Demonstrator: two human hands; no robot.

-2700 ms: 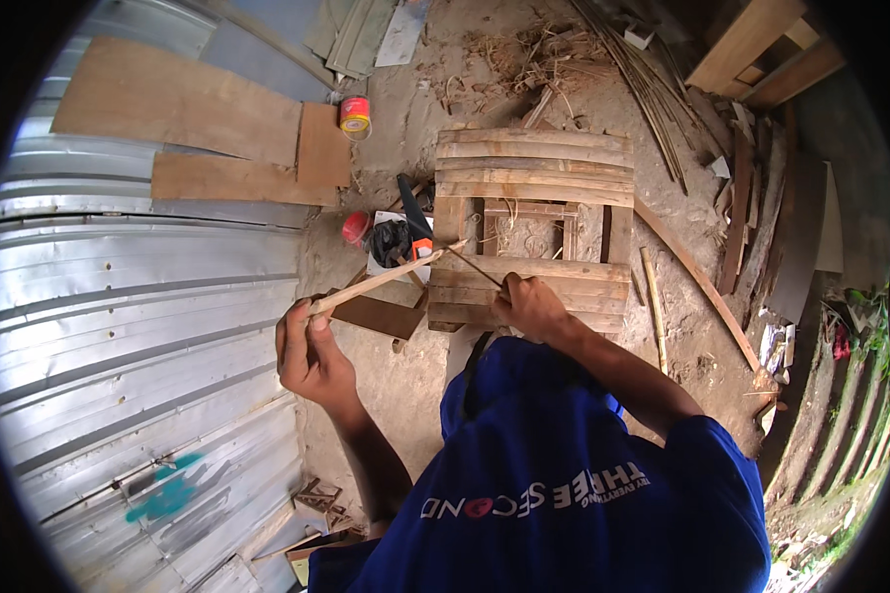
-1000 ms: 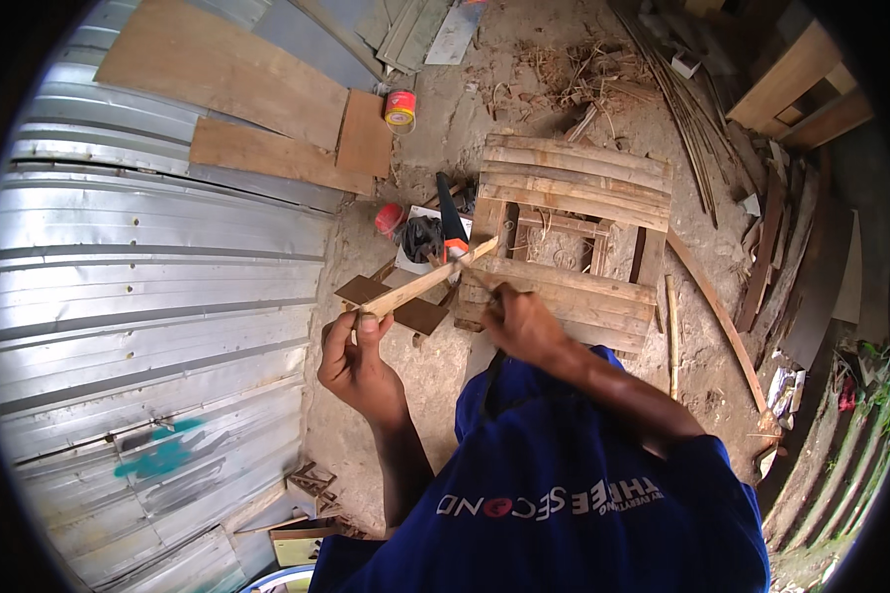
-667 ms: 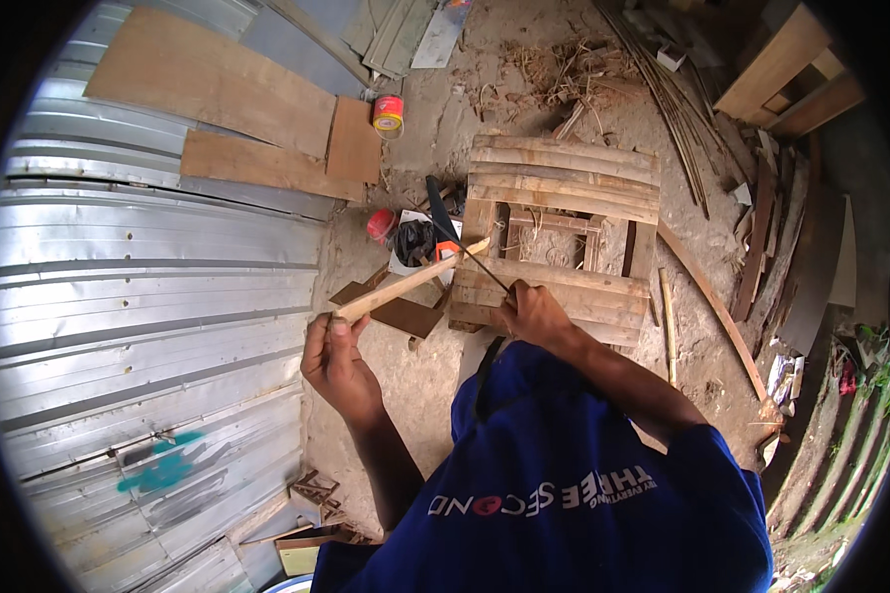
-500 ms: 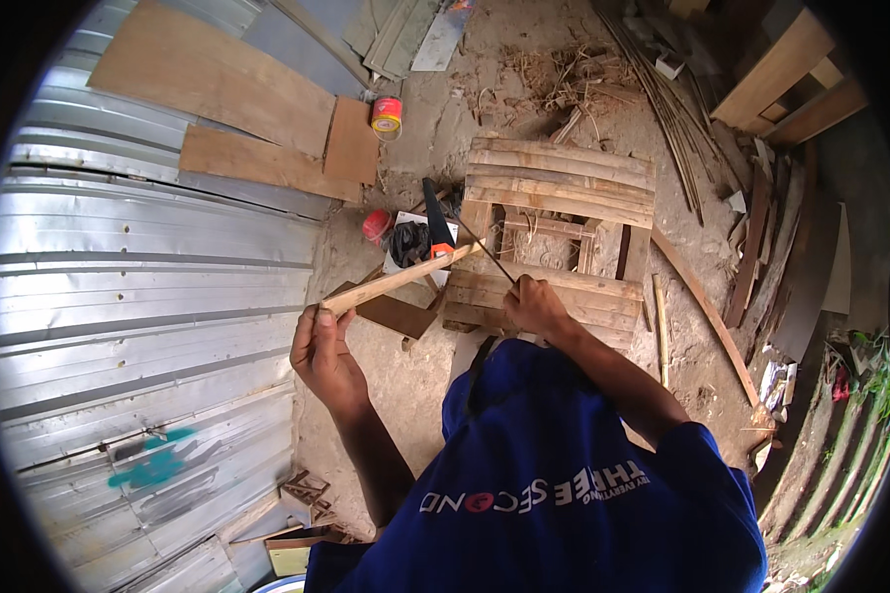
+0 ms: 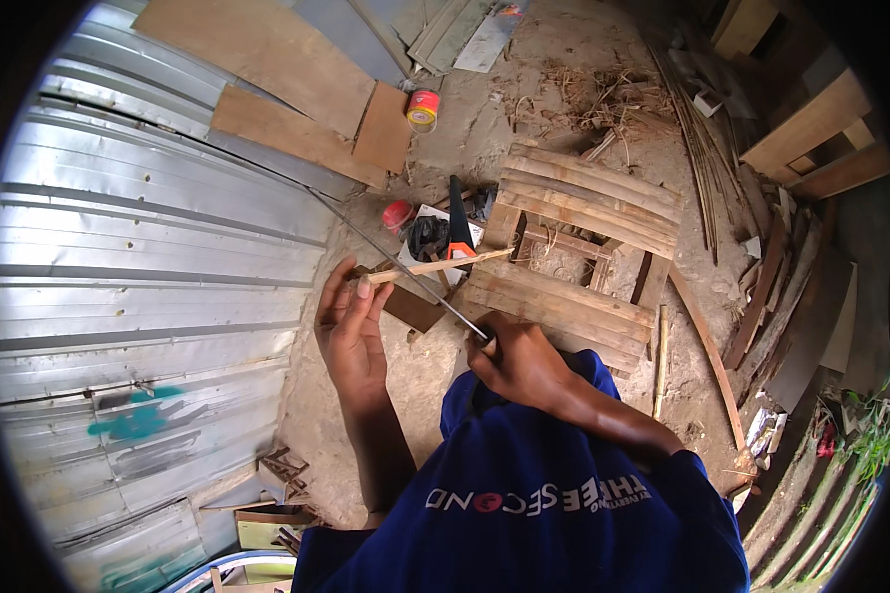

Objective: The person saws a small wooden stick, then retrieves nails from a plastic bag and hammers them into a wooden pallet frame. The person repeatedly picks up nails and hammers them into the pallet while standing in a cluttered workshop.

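Note:
My left hand (image 5: 354, 331) pinches the near end of a pale wooden strip (image 5: 465, 261) between thumb and fingers. The strip slants away to the right, its far end over the edge of a low slatted wooden bench (image 5: 569, 308). My right hand (image 5: 522, 364) is wrapped round the handle of a long thin metal blade (image 5: 376, 245), which points away to the left and crosses the strip in view. Whether blade and strip touch, I cannot tell. A handsaw (image 5: 458, 217) with an orange-and-black handle area lies just beyond the strip.
Left of me stands a corrugated metal wall (image 5: 168, 267) with plywood sheets (image 5: 277, 128) against it. A red-and-yellow can (image 5: 423, 109) is beyond, near a red container (image 5: 398, 214) and a black plastic bag (image 5: 427, 239). Long poles and boards (image 5: 761, 287) lie at the right.
My right hand has drawn back toward my body and left, and the blade has swung to point farther left across the strip. The strip has turned slightly in my left hand.

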